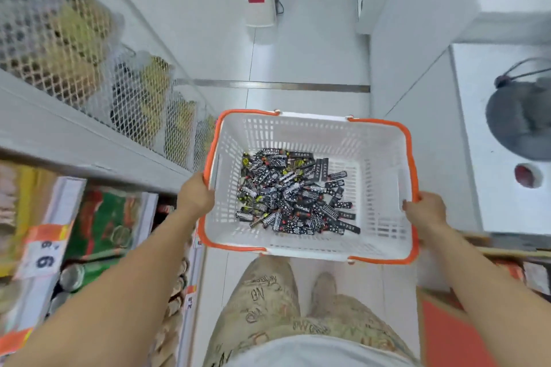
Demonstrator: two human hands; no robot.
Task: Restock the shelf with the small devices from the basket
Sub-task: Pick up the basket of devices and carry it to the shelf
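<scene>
Both forearms are bare, with no sleeves, watches or bands showing down to the left hand (195, 195) and the right hand (425, 211). The right thumbnail carries dark red polish. A pale grey top (313, 351) covers the torso. Below it come loose khaki-beige trousers (268, 304) printed with dark scribbled lettering, and one dusty beige shoe (323, 289).

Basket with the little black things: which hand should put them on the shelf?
Probably the left hand: it grips the white plastic basket on the side touching the grey shelf unit. The right hand holds the far side and could keep carrying.
</scene>
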